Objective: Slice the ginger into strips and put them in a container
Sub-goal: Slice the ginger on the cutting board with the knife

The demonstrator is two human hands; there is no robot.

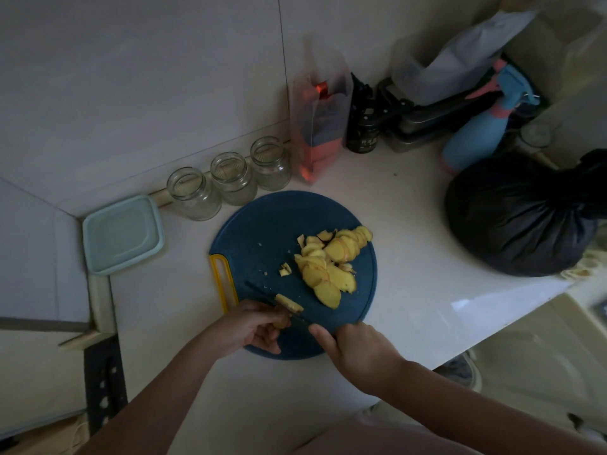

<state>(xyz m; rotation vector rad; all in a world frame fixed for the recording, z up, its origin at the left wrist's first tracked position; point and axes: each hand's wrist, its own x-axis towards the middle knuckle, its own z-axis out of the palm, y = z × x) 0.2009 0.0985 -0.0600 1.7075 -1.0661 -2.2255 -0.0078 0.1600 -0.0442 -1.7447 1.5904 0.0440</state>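
Evidently, slicing was well advanced: on the round dark-blue plastic cutting board [262, 231], apart from the pale-green square plastic container [121, 234], yellow ginger rounds [328, 267] were heaped, judged not yet cut into strips. By the left hand [249, 326] a small ginger stub [289, 305] was pinched; by the right hand [358, 349] a slim dark knife [262, 295] was gripped.

Chopping board [262, 231] is a deep navy-teal with a bright yellow handle [223, 280]. Ginger slices [325, 270] are pale yellow, a bit tan round the edges, and the ginger piece [289, 304] is the same. Knife [262, 295] blade looks black. Container [121, 234] is mint green, and the jars [233, 178] are clear glass with fine ribbing. Spray bottle [476, 139] is sky blue with pink bits, the bag [519, 218] is plain black, and the counter [410, 257] is white.
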